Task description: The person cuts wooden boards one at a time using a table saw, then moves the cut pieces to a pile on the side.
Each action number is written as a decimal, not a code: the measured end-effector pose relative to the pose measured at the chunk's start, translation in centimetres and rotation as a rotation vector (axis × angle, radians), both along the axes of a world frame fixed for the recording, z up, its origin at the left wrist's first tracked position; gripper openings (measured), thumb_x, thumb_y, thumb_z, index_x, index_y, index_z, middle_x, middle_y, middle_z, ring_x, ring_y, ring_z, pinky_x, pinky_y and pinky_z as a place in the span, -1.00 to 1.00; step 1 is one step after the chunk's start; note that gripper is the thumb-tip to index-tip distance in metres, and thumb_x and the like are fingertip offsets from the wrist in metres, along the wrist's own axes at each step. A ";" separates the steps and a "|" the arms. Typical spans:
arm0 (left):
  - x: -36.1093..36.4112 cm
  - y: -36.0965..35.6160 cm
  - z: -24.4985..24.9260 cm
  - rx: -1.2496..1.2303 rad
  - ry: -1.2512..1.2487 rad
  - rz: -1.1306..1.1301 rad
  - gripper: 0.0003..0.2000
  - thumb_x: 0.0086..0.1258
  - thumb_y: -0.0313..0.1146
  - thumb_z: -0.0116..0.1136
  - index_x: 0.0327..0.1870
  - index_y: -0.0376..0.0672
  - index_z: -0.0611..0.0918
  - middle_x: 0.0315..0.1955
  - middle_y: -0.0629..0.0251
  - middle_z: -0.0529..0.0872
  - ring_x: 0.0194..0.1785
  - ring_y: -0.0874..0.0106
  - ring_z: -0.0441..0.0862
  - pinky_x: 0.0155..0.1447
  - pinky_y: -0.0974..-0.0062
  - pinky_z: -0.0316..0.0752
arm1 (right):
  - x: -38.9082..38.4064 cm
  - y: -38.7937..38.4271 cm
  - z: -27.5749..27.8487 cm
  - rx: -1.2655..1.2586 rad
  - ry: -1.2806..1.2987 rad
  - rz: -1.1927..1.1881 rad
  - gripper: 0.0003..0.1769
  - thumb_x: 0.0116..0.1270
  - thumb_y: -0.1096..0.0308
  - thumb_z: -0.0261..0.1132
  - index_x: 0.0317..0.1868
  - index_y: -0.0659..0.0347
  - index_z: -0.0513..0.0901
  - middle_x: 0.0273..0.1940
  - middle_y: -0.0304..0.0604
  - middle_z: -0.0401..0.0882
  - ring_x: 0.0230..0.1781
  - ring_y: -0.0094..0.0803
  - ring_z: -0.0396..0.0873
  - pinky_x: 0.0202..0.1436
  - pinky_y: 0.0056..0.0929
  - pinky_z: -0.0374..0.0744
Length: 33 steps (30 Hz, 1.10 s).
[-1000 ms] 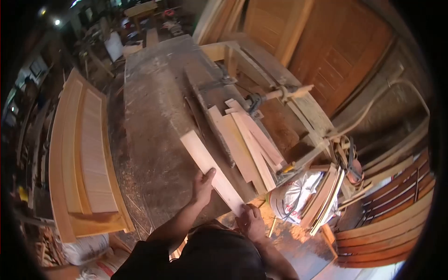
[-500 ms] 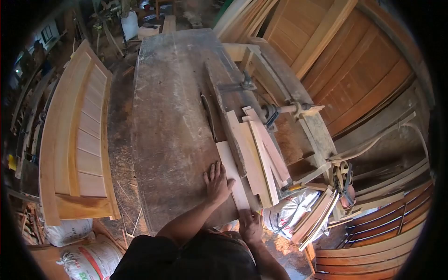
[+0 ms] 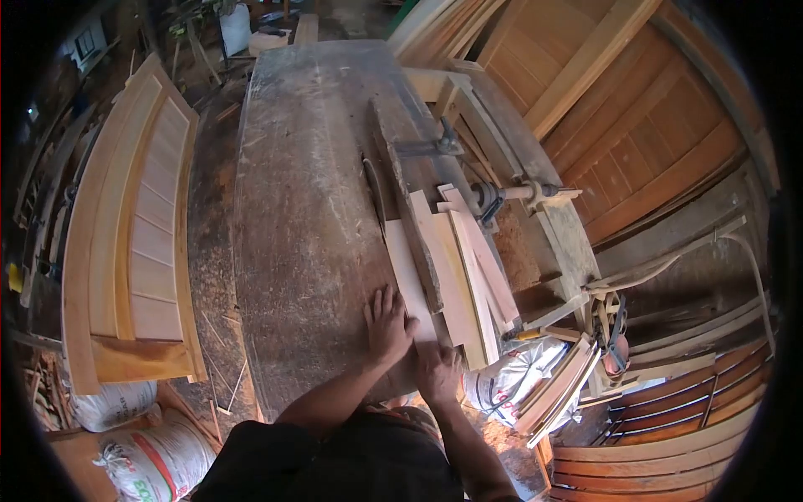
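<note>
A thin pale wooden board (image 3: 410, 280) lies flat on the worn saw table (image 3: 293, 226), along the left side of a dark wooden fence (image 3: 407, 201). Its far end is beside the curved saw blade (image 3: 374, 192). My left hand (image 3: 389, 326) rests with fingers spread at the board's left edge, thumb over the wood. At the near end, my right hand (image 3: 438, 376) is closed on the board, its fingertips partly hidden. To the right of the fence lie several loose wooden strips (image 3: 460, 284).
Clamps (image 3: 447, 142) hold the fence. A panelled door (image 3: 125, 243) leans at the left, with white sacks (image 3: 159, 464) below it. More strips (image 3: 565, 385) rest on a sack at the right. Large wooden panels (image 3: 619, 125) stand behind.
The board has slid forward along the fence, its far end now next to the blade. My right hand moved forward with it; my left hand stays about where it was.
</note>
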<state>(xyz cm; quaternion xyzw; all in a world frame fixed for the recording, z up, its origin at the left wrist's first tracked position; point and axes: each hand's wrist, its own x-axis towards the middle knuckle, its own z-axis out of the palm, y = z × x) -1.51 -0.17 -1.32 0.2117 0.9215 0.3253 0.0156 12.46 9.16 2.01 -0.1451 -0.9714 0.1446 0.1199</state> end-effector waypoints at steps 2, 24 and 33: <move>2.0 -0.2 -0.1 -0.007 0.030 -0.019 -0.25 0.43 0.01 0.29 0.53 -0.29 0.40 0.61 -0.17 0.23 0.67 -0.20 0.10 0.59 -0.40 -0.03 | -0.6 -0.2 0.7 -0.020 -0.015 -0.004 -0.70 0.40 0.34 0.29 0.12 0.07 0.70 0.06 -0.02 0.60 0.09 0.10 0.51 0.22 0.10 0.52; -0.5 1.0 0.0 0.092 -0.016 0.126 -0.39 0.50 -0.17 0.21 0.50 -0.27 0.46 0.62 -0.09 0.26 0.71 -0.11 0.08 0.65 -0.32 -0.13 | -6.8 4.3 2.2 0.742 -0.348 0.591 -0.34 0.44 0.19 0.16 0.52 0.21 0.46 0.46 -0.09 0.42 0.60 0.01 0.19 0.52 0.54 0.15; -4.4 2.8 -1.6 0.045 -0.053 0.235 -0.47 0.52 -0.23 0.18 0.49 -0.14 0.52 0.64 -0.02 0.23 0.71 -0.06 0.06 0.69 -0.25 -0.14 | -12.1 4.0 2.0 0.697 -0.468 0.559 -0.28 0.47 0.17 0.16 0.61 0.18 0.36 0.59 -0.13 0.31 0.68 0.04 0.08 0.59 0.62 0.01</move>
